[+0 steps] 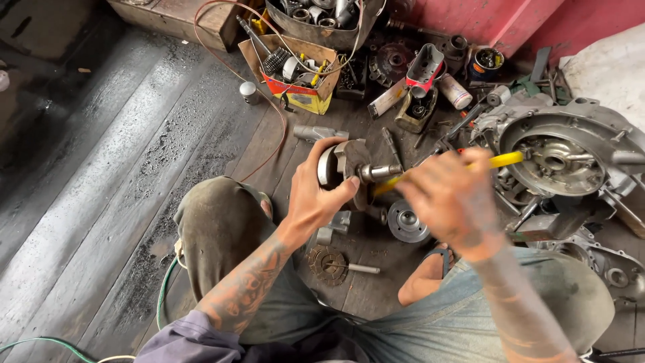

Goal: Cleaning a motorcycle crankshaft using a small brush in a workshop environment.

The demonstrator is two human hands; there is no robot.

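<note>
Nearest the camera, a toothed metal gear with a shaft (330,264) lies on the dark wooden floor (101,202) between the person's knees. Just above it, the left hand (316,198) is closed around a heavy crankshaft assembly (342,165), fingers wrapped over its round flywheel, its threaded shaft pointing right. The right hand (450,198), blurred, is clenched on a yellow-handled tool (500,160) whose near end meets that shaft. A round flanged metal part (406,222) rests on the floor below the two hands. Farther right sits an open engine crankcase (561,151). Toward the far edge of the floor stand a cardboard box of parts (299,70) and a red-and-grey container (424,67).
</note>
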